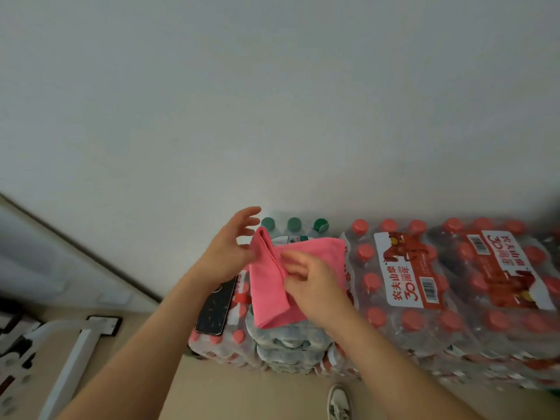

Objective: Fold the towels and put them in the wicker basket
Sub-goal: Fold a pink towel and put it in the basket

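Observation:
A pink towel (pixel 274 291) lies partly folded on top of stacked packs of bottled water (pixel 403 298), with a raised fold along its left side. My left hand (pixel 230 253) is at the towel's upper left corner, thumb against the fold and the other fingers spread apart above it. My right hand (pixel 312 280) rests on the towel's middle and pinches the fold between thumb and fingers. No wicker basket is in view.
A dark phone (pixel 215 307) lies on the packs left of the towel. Green-capped bottles (pixel 294 224) stand behind it against the white wall. A white frame (pixel 69 359) stands on the floor at left. A shoe (pixel 339 403) shows below.

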### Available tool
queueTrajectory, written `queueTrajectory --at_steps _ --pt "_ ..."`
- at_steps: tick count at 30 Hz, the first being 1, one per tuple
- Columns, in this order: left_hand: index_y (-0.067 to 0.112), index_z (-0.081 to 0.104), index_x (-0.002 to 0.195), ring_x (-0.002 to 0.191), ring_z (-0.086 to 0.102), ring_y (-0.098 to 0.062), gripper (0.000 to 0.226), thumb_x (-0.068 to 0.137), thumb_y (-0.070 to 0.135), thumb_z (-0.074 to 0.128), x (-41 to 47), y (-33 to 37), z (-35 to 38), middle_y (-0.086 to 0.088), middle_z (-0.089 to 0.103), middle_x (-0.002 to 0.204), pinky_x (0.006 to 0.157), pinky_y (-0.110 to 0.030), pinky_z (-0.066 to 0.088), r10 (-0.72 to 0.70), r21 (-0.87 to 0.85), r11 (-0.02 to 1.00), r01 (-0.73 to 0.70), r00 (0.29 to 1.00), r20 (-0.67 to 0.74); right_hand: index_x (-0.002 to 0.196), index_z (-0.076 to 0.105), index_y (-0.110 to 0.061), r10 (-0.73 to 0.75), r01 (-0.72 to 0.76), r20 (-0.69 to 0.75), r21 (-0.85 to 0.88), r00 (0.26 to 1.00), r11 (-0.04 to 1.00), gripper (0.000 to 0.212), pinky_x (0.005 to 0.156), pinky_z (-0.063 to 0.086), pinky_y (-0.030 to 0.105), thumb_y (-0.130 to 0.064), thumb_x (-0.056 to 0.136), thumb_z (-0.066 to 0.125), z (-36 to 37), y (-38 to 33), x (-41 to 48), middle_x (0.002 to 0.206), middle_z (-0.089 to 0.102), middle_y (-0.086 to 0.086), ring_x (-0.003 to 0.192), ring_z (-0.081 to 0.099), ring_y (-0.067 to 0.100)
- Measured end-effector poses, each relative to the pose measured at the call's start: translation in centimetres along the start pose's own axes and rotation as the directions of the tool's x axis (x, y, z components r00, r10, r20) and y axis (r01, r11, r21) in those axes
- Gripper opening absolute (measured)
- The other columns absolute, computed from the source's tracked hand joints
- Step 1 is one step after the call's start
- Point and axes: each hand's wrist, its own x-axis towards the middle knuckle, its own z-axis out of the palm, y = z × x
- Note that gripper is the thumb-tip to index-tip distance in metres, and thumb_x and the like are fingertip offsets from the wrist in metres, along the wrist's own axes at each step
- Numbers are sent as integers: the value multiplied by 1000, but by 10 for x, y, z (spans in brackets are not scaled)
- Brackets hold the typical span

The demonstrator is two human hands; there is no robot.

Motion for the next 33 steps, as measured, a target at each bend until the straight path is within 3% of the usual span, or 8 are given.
queueTrajectory --at_steps 5,10,15,18,21,24,27,33 --pt "27 48 133 102 56 -10 66 74 2 64 17 -3 19 6 59 106 77 -10 44 4 127 992 -26 985 173 124 55 -32 40 -42 16 141 999 989 45 90 53 28 -24 83 70 7 5 4 111 67 -12 101 63 1" --pt "17 62 111 103 56 -19 49 63 21 53 29 -4 5 -3 60 110 86 -31 45 -105 303 953 -10 927 360 131 38 -39 132 -127 85 -70 988 989 71 55 52 23 3 79 60 -4 7 5 117 59 -6 92 63 14" --pt "25 68 101 94 62 -6 30 72 23 72 18 -31 -11 9 69 102 82 -26 45 -192 407 913 -11 869 456 118 54 -36 137 -106 77 -321 988 941 50 74 47 25 -3 81 57 -31 -1 7 111 58 -12 99 57 11" --pt "29 71 92 85 65 -2 17 76 25 77 -3 -47 -17 13 72 92 85 -30 50 -159 371 929 11 916 370 107 62 -33 -91 -12 -90 -772 992 636 36 83 37 36 -9 81 57 -26 -4 9 101 64 -11 101 55 16" --pt "31 69 87 73 65 -3 18 75 20 76 -43 -53 -21 10 71 80 73 -29 52 -83 313 950 19 977 194 86 58 -24 -375 142 -8 -918 927 370 18 74 24 36 -9 80 51 -6 -13 10 79 62 -6 89 54 21" --pt "25 68 80 63 63 -11 19 63 15 67 -93 -56 -19 7 69 71 62 -30 51 -48 228 973 29 996 75 86 60 -27 -292 297 164 -811 942 504 15 78 34 36 -17 82 50 -2 -16 0 77 59 -9 79 52 14" --pt "21 68 88 74 61 -11 32 59 10 59 -112 -63 -16 -2 69 81 69 -24 49 -45 -14 999 46 994 105 74 61 -31 -28 197 269 -623 963 757 15 66 40 27 -18 80 56 -13 -12 -8 70 59 -11 69 53 7" --pt "30 75 92 72 58 -5 17 78 20 73 -88 -55 -5 -4 71 81 72 -27 47 -61 -65 995 72 986 156 82 70 -15 35 98 278 -450 960 888 8 62 41 23 -12 80 63 -19 3 -6 65 56 -5 59 47 1"
